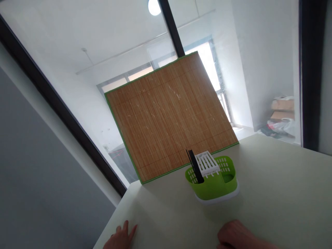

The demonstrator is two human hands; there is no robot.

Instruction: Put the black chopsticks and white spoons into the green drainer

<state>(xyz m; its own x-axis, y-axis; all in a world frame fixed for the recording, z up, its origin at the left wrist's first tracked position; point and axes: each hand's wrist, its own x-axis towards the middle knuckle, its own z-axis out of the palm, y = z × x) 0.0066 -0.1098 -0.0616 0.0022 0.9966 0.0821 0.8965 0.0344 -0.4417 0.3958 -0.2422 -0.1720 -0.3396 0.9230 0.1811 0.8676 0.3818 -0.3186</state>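
My left hand (pixel 120 238) rests at the table's near left edge with its fingers apart and nothing in them. To the right, my right hand (pixel 234 235) lies on the tabletop as a loose fist, and no object shows in it. Beyond my right hand stands a green plastic utensil basket (pixel 215 186) on a white base tray, apart from both hands. A white slatted rack (pixel 206 162) with small hooks sits across its middle. Dark chopsticks (pixel 196 166) stand tilted in its left compartment.
Behind the basket a bamboo mat (pixel 171 117) with green edging leans upright against a glass partition with dark frames. The pale table (pixel 280 180) stretches to the right. Through the glass, cardboard boxes (pixel 282 103) and plastic bags are visible. A grey wall (pixel 46 166) rises at left.
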